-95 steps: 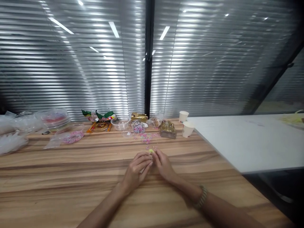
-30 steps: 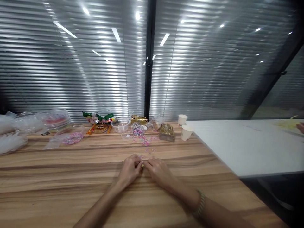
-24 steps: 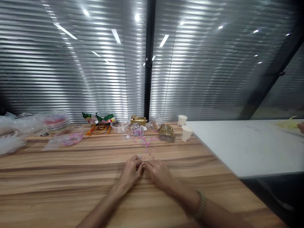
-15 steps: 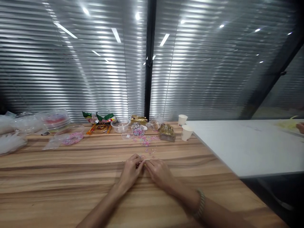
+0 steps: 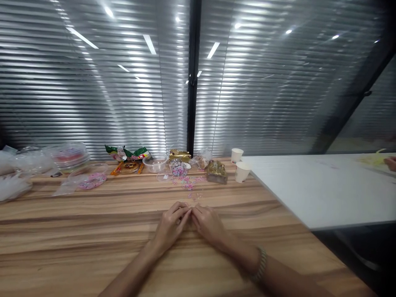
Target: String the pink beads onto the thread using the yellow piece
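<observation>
My left hand (image 5: 172, 220) and my right hand (image 5: 206, 220) meet fingertip to fingertip over the wooden table (image 5: 93, 247). Both are closed in a pinch. Whatever lies between the fingertips is too small and hidden to name. Just beyond them, a few small pink pieces lie loose on the wood, trailing back to a scatter of pink and pale pieces (image 5: 188, 181). Behind that scatter sits a clear bag of similar pieces (image 5: 179, 168).
Along the back stand a clear plastic bowl (image 5: 155, 164), green snack packets (image 5: 136, 153), a gold package (image 5: 216, 172) and two paper cups (image 5: 243, 172). Stacked round containers (image 5: 70, 157) and plastic bags (image 5: 14, 185) are at left. Another person's hand (image 5: 391, 163) shows over the white table (image 5: 287, 189).
My left fingers have straightened a little and moved slightly right, still meeting the right fingertips. The right hand has barely shifted. The whole view has moved slightly.
</observation>
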Action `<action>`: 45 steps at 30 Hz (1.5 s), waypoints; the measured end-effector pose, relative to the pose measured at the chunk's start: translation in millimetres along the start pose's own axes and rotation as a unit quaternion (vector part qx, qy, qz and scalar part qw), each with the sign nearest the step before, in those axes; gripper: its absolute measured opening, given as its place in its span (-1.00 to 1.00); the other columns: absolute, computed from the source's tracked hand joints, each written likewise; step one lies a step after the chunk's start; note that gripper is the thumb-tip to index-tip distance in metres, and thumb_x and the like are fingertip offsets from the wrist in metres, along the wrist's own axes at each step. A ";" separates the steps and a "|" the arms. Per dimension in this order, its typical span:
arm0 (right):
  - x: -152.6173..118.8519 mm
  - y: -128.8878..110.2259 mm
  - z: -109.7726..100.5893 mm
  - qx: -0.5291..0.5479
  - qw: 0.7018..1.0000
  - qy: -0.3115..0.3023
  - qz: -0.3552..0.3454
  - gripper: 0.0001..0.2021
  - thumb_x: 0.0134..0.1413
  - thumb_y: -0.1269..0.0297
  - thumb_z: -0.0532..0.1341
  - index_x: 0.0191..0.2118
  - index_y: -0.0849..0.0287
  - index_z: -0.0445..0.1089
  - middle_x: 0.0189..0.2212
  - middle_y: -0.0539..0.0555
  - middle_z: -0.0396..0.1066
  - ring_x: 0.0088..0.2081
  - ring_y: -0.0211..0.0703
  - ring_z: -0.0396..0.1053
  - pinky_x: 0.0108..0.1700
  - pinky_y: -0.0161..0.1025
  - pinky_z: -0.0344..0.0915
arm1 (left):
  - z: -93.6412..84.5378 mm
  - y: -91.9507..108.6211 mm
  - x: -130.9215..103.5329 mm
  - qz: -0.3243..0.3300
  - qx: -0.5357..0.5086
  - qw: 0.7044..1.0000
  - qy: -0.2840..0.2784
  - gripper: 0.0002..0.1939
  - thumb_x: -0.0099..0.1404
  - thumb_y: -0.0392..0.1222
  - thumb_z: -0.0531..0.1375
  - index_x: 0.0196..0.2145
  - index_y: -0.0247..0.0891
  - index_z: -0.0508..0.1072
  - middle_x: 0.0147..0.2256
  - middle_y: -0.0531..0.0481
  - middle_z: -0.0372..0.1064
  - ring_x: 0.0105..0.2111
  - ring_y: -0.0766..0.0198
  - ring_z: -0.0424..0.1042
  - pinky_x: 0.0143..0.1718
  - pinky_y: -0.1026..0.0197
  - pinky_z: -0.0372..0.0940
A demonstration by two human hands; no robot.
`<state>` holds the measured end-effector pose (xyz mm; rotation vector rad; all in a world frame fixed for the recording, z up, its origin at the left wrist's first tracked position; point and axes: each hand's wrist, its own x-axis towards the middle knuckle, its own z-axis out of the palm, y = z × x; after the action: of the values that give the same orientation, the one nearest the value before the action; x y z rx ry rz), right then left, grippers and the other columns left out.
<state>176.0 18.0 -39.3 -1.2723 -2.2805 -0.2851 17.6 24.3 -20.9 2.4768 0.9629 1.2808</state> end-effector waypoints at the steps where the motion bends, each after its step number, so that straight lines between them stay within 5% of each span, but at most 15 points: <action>1: 0.0 -0.4 -0.4 -0.001 1.000 -0.003 0.005 -0.89 0.08 0.45 0.05 -0.36 0.20 0.31 -0.46 0.05 0.37 -0.46 -0.18 0.29 -0.43 -0.28 0.14 | 0.1 0.0 -0.4 0.011 0.003 1.000 0.000 -0.82 0.25 -0.30 0.03 -0.27 -0.25 0.42 -0.31 -0.06 0.37 -0.30 0.30 0.39 -0.25 0.28 0.31; 6: -0.6 -1.3 -0.6 0.010 0.999 -0.024 0.030 -0.90 0.06 0.46 0.06 -0.37 0.20 0.31 -0.46 0.04 0.37 -0.46 -0.20 0.30 -0.43 -0.30 0.11 | 0.3 -0.1 -2.1 0.044 0.020 0.999 -0.013 -0.81 0.26 -0.31 0.01 -0.27 -0.24 0.41 -0.31 -0.06 0.38 -0.30 0.30 0.38 -0.26 0.28 0.32; 12: -1.6 -0.4 -0.7 0.048 0.998 -0.021 0.032 -0.88 0.10 0.44 0.04 -0.34 0.19 0.31 -0.43 0.04 0.37 -0.41 -0.20 0.31 -0.40 -0.31 0.12 | 0.0 -0.6 0.3 0.005 0.006 1.000 -0.004 -0.83 0.26 -0.30 0.03 -0.29 -0.26 0.41 -0.32 -0.06 0.37 -0.31 0.31 0.38 -0.27 0.28 0.31; 29: -1.0 -0.9 -5.9 0.102 0.989 -0.074 0.072 -0.80 0.09 0.44 0.03 -0.18 0.16 0.32 -0.32 0.06 0.39 -0.32 -0.21 0.33 -0.28 -0.34 0.16 | -2.3 5.6 1.2 -0.026 0.025 0.995 -0.093 -0.78 0.28 -0.28 -0.02 -0.27 -0.24 0.42 -0.26 -0.05 0.37 -0.28 0.29 0.37 -0.22 0.25 0.28; 45: -0.1 -1.3 -6.9 0.105 0.989 -0.069 0.077 -0.81 0.10 0.42 0.03 -0.20 0.17 0.33 -0.32 0.06 0.40 -0.33 -0.20 0.33 -0.30 -0.34 0.17 | -1.7 5.0 0.7 -0.040 0.025 0.994 -0.096 -0.78 0.27 -0.30 -0.01 -0.28 -0.23 0.43 -0.24 -0.04 0.38 -0.26 0.29 0.37 -0.22 0.27 0.27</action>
<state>177.2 14.4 -33.4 -1.3841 -2.2400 0.0980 18.9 20.7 -17.2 2.5150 1.0456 0.9835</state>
